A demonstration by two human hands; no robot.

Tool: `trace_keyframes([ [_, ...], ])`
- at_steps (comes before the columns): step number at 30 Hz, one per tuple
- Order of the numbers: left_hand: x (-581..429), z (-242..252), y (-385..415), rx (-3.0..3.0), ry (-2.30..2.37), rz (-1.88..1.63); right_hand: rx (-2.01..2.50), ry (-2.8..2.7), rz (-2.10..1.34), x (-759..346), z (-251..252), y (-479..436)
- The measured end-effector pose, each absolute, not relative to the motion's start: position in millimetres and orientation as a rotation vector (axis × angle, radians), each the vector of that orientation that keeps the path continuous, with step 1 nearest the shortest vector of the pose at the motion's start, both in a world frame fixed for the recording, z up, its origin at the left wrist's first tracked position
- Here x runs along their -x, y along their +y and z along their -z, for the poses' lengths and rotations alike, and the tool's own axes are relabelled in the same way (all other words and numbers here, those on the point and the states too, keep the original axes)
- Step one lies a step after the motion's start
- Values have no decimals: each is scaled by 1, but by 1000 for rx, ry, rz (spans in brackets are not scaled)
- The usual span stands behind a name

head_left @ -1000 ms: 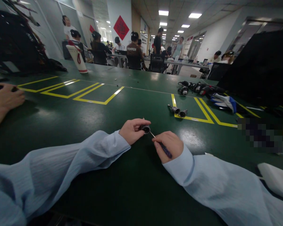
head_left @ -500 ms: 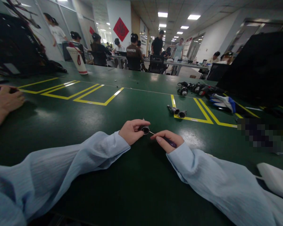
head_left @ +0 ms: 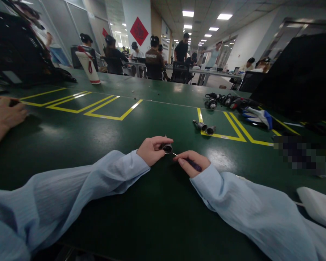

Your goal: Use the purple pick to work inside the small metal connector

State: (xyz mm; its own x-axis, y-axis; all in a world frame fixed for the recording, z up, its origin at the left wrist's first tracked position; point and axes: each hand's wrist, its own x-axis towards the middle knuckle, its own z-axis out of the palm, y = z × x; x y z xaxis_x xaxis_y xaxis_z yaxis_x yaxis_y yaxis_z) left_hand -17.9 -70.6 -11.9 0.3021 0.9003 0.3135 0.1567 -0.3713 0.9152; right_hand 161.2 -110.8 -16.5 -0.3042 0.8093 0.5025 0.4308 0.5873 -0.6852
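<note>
My left hand [head_left: 152,150] rests on the green table [head_left: 97,134] and pinches a small dark metal cylinder [head_left: 167,148] between thumb and fingers. My right hand [head_left: 192,164] lies beside it, closed round a thin screwdriver [head_left: 191,164] with a dark blue handle. The screwdriver's metal tip points left and reaches the cylinder. Both arms wear pale blue sleeves.
Two similar small metal parts [head_left: 205,128] lie on a yellow line ahead. Farther right sit several dark parts [head_left: 220,100] and a white-and-blue glove [head_left: 256,116]. Another person's hand [head_left: 4,112] rests at the left edge. A white cup [head_left: 89,67] stands far left. People sit beyond.
My right hand has rolled over, from knuckles up with the handle sticking out to lying lower and flatter on the table. The left hand and cylinder have hardly moved.
</note>
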Motion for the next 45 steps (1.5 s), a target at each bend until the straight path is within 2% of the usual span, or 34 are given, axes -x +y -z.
trace_keyframes([
  [4,17,11,-71,-1743,959,-1143,987,-1920,-563,-163,16,-110],
  [13,17,11,-71,-1748,961,-1144,773,-2126,-42,-160,19,-114],
  [23,17,11,-71,-1759,974,-1128,994,-1935,-610,-162,14,-111],
  [32,17,13,-70,-1779,963,-1126,904,-2022,-349,-161,14,-114],
  [45,17,13,-73,-1844,913,-1087,1017,-1921,-569,-163,12,-113],
])
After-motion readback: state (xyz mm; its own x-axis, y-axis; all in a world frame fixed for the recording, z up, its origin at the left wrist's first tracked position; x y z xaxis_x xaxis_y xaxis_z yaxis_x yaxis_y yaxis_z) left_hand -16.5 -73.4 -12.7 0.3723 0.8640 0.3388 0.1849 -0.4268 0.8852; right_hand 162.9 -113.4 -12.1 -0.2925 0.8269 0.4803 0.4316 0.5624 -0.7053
